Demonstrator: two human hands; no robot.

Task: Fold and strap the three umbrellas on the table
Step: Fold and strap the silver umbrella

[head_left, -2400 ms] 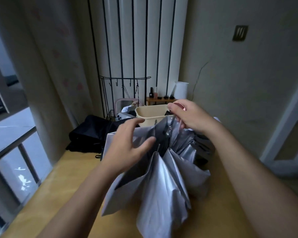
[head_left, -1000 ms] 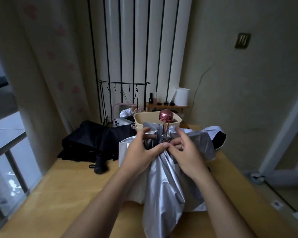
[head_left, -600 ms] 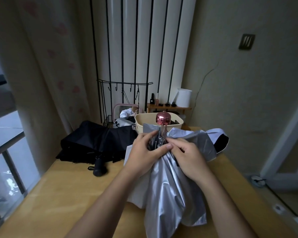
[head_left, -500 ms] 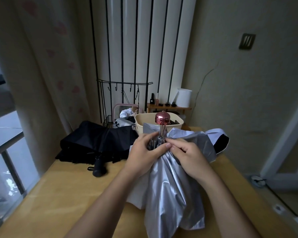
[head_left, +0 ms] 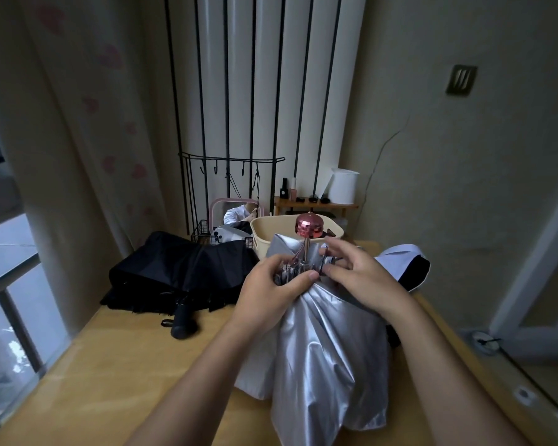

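Observation:
A silver umbrella (head_left: 329,355) stands handle-up on the wooden table (head_left: 116,375), its pink faceted handle (head_left: 309,225) above my hands. My left hand (head_left: 271,294) grips the gathered canopy and rib ends just below the handle. My right hand (head_left: 361,284) pinches the fabric and ribs from the right side. A black umbrella (head_left: 174,272) lies unfolded at the back left, its black handle (head_left: 183,320) pointing toward me. A white and black umbrella (head_left: 406,265) lies behind my right hand, mostly hidden.
A beige plastic basket (head_left: 268,233) stands at the table's far edge behind the silver umbrella. A black wire rack (head_left: 229,175), a pink-framed mirror (head_left: 236,210) and a small shelf with bottles and a white roll (head_left: 343,186) stand against the wall. A window (head_left: 7,284) lies left.
The silver canopy has been gathered upright with the pink handle risen above my hands. Both hands closed in around the ribs under the handle; in the last half second they shifted only slightly.

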